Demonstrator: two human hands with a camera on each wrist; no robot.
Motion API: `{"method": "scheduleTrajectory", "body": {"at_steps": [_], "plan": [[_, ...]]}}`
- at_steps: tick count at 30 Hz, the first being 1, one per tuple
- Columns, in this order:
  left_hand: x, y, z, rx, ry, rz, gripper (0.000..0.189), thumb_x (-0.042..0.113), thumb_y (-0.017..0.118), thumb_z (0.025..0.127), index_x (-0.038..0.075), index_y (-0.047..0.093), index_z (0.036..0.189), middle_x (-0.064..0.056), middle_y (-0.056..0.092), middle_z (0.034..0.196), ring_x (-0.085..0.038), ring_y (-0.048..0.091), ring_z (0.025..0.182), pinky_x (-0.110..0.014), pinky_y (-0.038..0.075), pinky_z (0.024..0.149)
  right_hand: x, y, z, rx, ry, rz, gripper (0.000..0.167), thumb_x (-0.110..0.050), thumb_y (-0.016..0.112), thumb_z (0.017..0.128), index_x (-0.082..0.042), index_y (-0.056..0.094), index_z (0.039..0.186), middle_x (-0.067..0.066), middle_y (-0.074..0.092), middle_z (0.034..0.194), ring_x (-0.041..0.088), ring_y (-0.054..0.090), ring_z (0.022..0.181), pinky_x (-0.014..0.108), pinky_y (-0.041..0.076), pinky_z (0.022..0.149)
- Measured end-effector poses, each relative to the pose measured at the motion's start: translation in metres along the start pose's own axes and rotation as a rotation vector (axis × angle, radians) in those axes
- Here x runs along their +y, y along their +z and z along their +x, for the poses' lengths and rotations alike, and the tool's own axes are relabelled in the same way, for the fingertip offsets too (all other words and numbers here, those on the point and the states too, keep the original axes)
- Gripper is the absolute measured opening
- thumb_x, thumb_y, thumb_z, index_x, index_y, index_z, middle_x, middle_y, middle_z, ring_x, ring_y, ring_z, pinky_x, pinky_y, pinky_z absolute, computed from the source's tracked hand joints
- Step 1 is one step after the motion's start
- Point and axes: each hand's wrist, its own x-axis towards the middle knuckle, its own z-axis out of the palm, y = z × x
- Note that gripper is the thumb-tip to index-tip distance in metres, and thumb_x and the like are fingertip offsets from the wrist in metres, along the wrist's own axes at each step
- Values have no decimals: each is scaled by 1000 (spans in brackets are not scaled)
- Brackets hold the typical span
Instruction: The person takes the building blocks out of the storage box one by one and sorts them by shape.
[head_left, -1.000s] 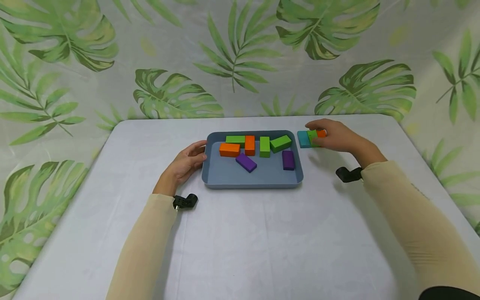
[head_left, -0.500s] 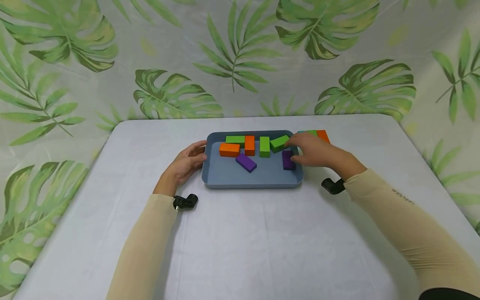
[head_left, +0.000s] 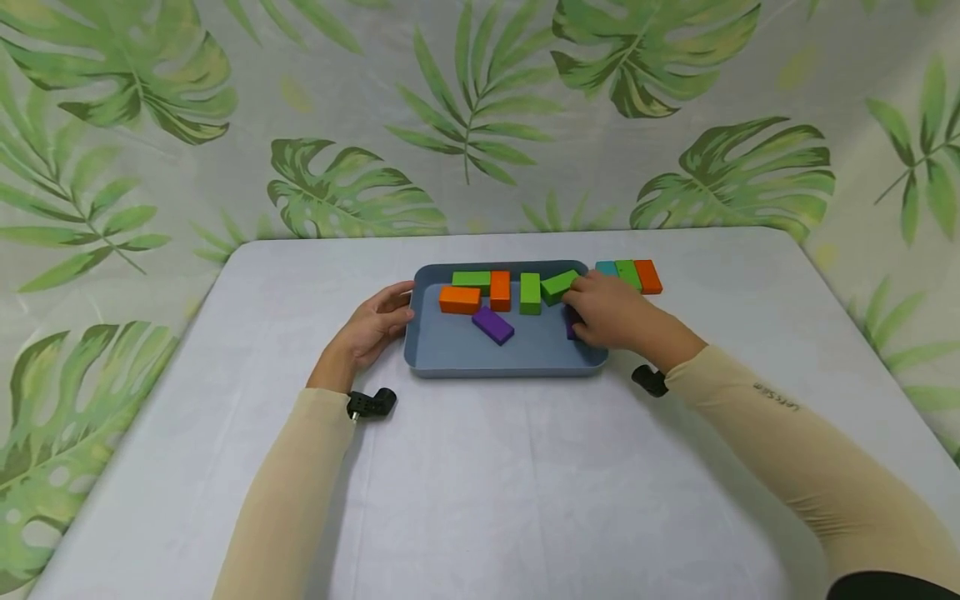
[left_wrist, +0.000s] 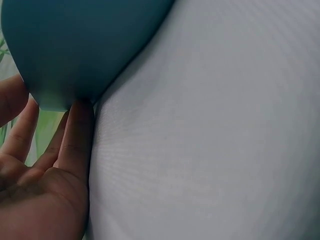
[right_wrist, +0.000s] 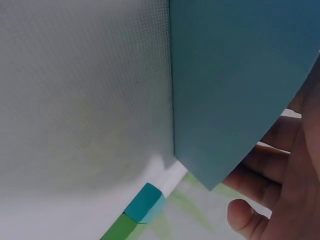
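Observation:
At the tray's left wall rests my left hand (head_left: 369, 332), its fingers touching the blue-grey tray (head_left: 495, 362). The left wrist view has the extended fingers (left_wrist: 77, 135) against the tray's lower corner. My right hand (head_left: 618, 312) reaches over the tray's right wall, fingers bent down above a purple block (head_left: 572, 322), partly covered by the hand. Its fingertips are hidden, so a grip on that block cannot be confirmed. A tilted green block (head_left: 558, 287) lies beside those fingers. In the right wrist view, the tray wall blocks the fingertips of the right hand (right_wrist: 285, 175).
Inside the tray lie another purple block (head_left: 492, 326), orange blocks (head_left: 459, 300) and more green blocks (head_left: 529, 294). Just right of it, a teal block (head_left: 606, 268), a green block (head_left: 627, 273) and an orange block (head_left: 648, 277) form a row on the white table (head_left: 480, 483).
My right hand has left the row of teal, green and orange blocks and moved left into the tray, over the purple block. My left hand and the tray have stayed put.

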Motion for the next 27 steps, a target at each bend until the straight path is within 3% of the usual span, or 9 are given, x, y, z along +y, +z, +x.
{"method": "scheduleTrajectory", "body": {"at_steps": [4,9,13,20,27], "plan": [[0,0,0,4,-2,1,62,5,54,100,17,32,156,-9,25,165,-28,34,146,-45,28,123,-4,0,1,-31,21,-59,33,-26,68,90,-1,69,112,13,66,106,29,55,95,44,50,77],[0,0,0,-1,0,4,62,5,54,100,18,31,156,-9,24,165,-28,34,147,-45,27,123,-7,-2,2,-107,59,-87,55,-44,71,87,-2,66,122,14,66,117,31,55,105,47,47,83],[0,-1,0,-3,4,9,62,5,54,100,17,31,156,-10,23,165,-28,33,148,-45,26,123,-10,-3,2,-122,62,-64,59,-41,77,82,-3,64,126,14,66,121,32,56,110,47,46,86],[-1,-2,1,-4,7,0,62,4,54,100,17,32,156,-10,25,165,-28,33,148,-45,27,123,-20,-1,4,-125,-6,129,52,-24,78,83,-2,63,128,14,63,127,32,57,120,50,49,103],[-2,-2,2,-16,19,-14,62,2,52,100,15,30,156,-11,24,165,-28,32,149,-45,26,123,-23,3,8,-178,23,312,55,-17,76,86,-3,56,135,15,56,137,31,54,125,49,46,109]]}}
